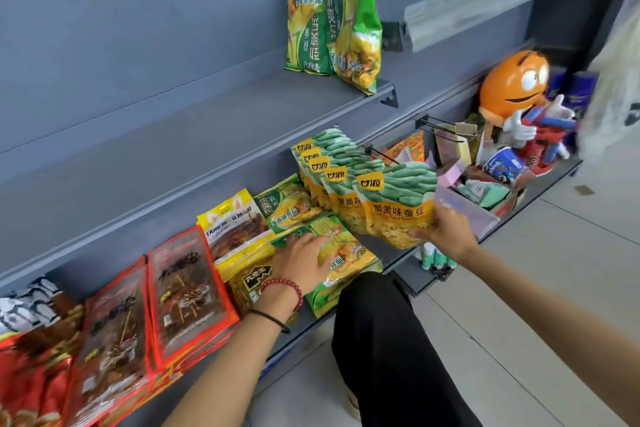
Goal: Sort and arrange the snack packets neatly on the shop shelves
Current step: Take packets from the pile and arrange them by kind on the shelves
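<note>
middle shelf: bare on left, two green packets upright at far right | bottom shelf: packed with packets, bean packet row far right | hooks and clutter box block right end

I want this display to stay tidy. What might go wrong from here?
The broad bean packet in the right hand is gripped only at its lower corner, so it may flop or knock over the upright row behind it. The green packet under the left hand overhangs the shelf's front edge and might slide off.
</note>
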